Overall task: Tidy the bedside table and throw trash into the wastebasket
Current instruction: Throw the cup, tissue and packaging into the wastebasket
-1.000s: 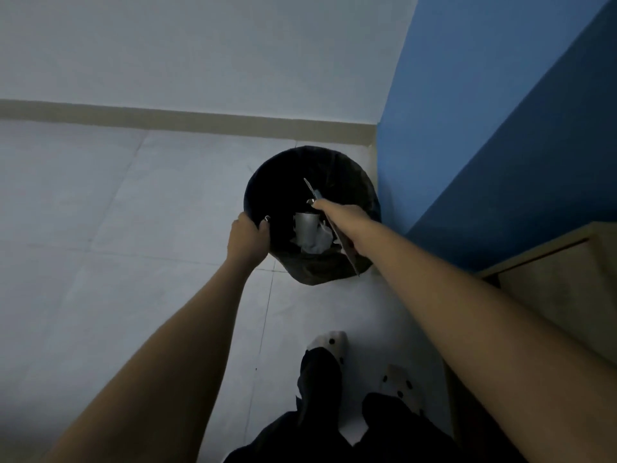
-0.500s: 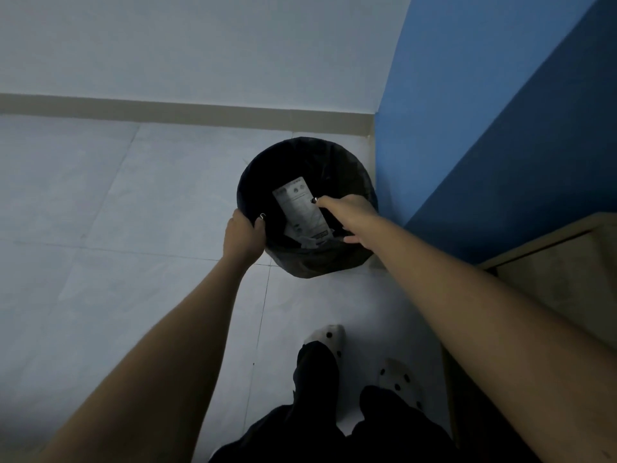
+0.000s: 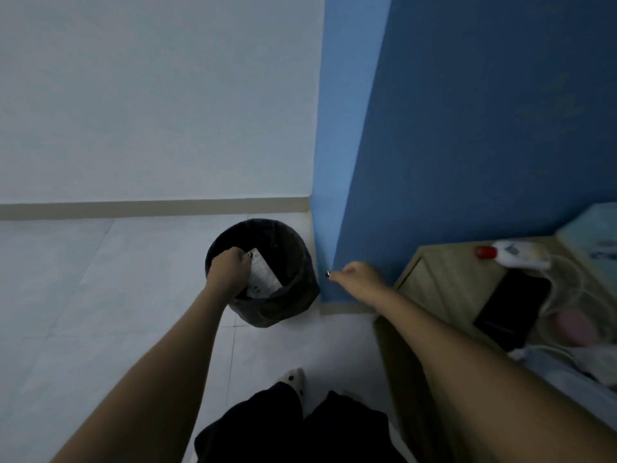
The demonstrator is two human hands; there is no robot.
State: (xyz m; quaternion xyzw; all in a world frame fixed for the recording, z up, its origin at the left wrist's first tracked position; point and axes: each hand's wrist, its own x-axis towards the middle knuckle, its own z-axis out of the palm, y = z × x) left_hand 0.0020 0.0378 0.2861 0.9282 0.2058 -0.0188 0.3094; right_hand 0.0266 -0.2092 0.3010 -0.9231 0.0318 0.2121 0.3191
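A black-lined wastebasket (image 3: 283, 295) stands on the floor by the blue wall corner. A white printed packet (image 3: 263, 279) lies inside it. My left hand (image 3: 228, 272) grips the basket's near-left rim. To the right of the basket, my right hand (image 3: 355, 274) hovers in front of the blue wall, fingers loosely apart and holding nothing. The wooden bedside table (image 3: 447, 279) is at the right, carrying a white bottle with a red cap (image 3: 510, 255), a black flat object (image 3: 510, 309), white cables (image 3: 564, 279) and a pink item (image 3: 574, 329).
White floor tiles (image 3: 100, 295) spread to the left, bounded by a beige skirting board (image 3: 150, 208). The blue wall (image 3: 467, 128) rises just right of the basket. My dark trousers and spotted slippers (image 3: 293, 379) are below. Light bedding (image 3: 594, 235) shows at the far right.
My right hand let go of the packet, which now rests in the basket, and drew back to the right. The view swung up and right, bringing the bedside table into sight.
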